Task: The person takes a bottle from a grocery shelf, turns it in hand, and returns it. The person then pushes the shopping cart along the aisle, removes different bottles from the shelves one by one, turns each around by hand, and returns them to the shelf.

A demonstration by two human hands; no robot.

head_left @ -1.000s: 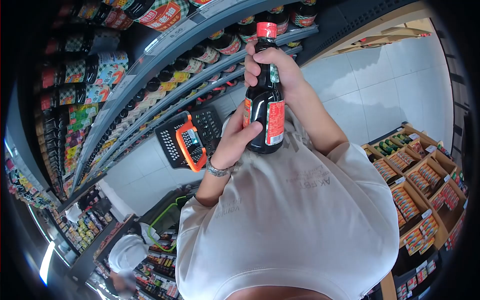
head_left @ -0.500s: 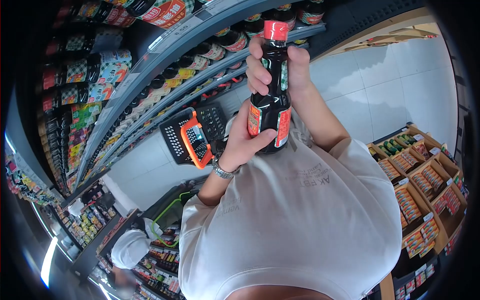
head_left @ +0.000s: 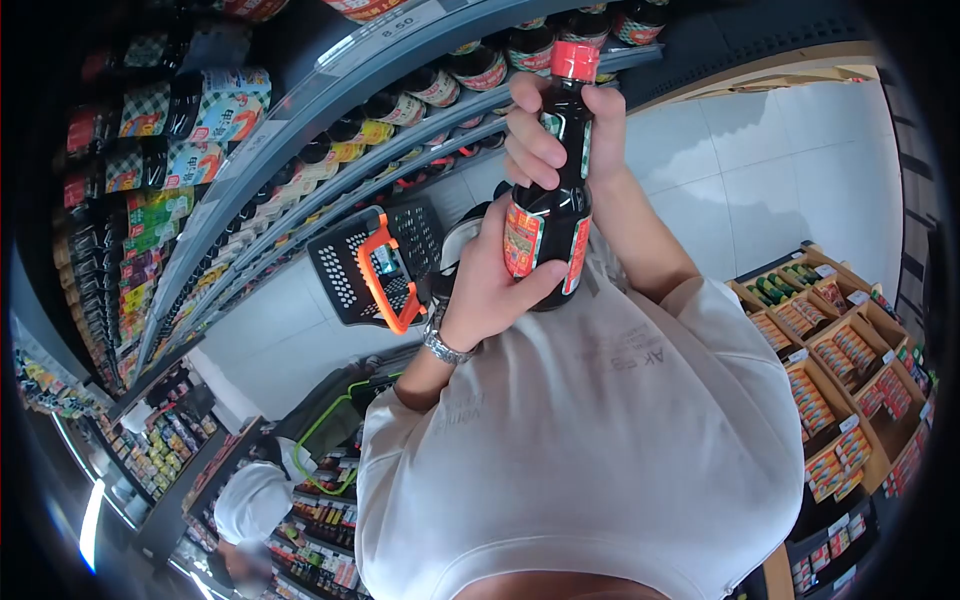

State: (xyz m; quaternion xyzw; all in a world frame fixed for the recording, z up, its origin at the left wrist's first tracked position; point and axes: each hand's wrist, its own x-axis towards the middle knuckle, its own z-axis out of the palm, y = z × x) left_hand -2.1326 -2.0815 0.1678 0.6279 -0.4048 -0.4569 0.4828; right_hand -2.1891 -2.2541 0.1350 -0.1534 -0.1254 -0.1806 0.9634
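A soy sauce bottle (head_left: 553, 228) with dark contents, a red cap and red labels is held in front of my chest, its cap pointing away from me. My left hand (head_left: 492, 298), with a metal watch on the wrist, wraps round the lower body, thumb across the label. Up at the neck, my right hand (head_left: 607, 138) is closed round the bottle, fingers showing on the left side and thumb on the right. The cap is shut.
Shelves of bottles (head_left: 430, 88) run along the left and ahead. A black shopping basket (head_left: 345, 265) with an orange handle is at floor level beyond my left arm. Wooden display bins (head_left: 850, 350) with packaged goods stand at right. Another person in a white cap (head_left: 253, 500) is at lower left.
The bottle and both hands have shifted slightly right in view, keeping the same grip. Shelves and basket have moved a little with the camera.
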